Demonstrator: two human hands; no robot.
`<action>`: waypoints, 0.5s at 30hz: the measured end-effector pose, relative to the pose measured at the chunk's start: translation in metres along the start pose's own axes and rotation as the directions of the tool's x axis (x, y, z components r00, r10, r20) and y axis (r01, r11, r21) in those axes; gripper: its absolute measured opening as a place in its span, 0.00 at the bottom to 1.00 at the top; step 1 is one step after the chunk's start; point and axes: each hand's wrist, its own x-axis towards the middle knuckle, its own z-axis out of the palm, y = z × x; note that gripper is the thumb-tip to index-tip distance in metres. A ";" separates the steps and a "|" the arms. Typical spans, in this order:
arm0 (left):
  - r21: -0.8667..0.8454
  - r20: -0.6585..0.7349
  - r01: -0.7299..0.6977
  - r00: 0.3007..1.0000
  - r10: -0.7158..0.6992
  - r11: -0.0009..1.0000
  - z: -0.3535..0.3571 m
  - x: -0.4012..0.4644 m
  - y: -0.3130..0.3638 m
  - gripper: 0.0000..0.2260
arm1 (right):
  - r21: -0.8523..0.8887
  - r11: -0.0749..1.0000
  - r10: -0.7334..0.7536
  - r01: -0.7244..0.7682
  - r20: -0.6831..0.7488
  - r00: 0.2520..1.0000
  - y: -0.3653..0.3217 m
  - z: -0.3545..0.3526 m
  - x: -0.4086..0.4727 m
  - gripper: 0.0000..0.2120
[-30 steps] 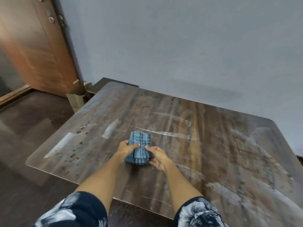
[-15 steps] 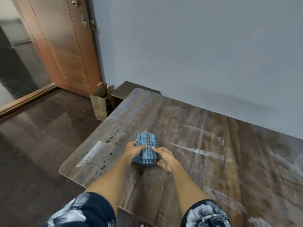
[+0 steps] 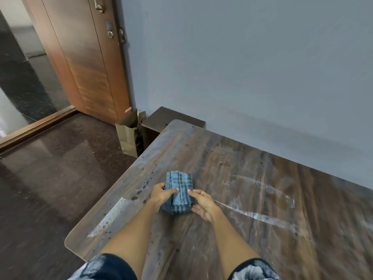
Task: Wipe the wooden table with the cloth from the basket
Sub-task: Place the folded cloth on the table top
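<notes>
folded blue cloth (image 3: 180,191) on wooden table (image 3: 252,199), both hands (left hand (image 3: 161,194), right hand (image 3: 202,204)) apparently gripping it

The table (image 3: 252,199) at lower right is brown wood grain with a smooth, slightly glossy top, smeared with whitish streaks and dotted with dark specks near its left edge. At centre, the folded cloth (image 3: 180,187) is soft blue checked fabric, matt. The door (image 3: 84,63) at upper left is satin reddish wood with a metal handle. The floor (image 3: 50,168) looks like polished dark stone, perhaps granite. A brown paper bag (image 3: 127,136) is matt.
</notes>
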 end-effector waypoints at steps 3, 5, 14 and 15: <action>0.019 -0.001 0.003 1.000 -0.003 1.000 -0.003 0.019 0.010 0.14 | 0.001 1.000 0.009 -0.009 -0.018 1.000 -0.009 0.008 0.018 0.08; 0.029 0.018 -0.011 1.000 0.010 1.000 -0.006 0.036 0.017 0.13 | 0.003 1.000 0.018 -0.018 -0.030 0.999 -0.015 0.014 0.028 0.08; 0.123 0.130 -0.063 0.990 0.047 0.990 -0.036 0.125 0.074 0.12 | 0.044 0.999 0.007 -0.002 -0.120 0.993 -0.060 0.063 0.102 0.09; 0.131 0.144 -0.068 0.988 0.049 0.989 -0.039 0.134 0.081 0.12 | 0.043 0.999 0.004 0.002 -0.130 0.991 -0.066 0.067 0.111 0.09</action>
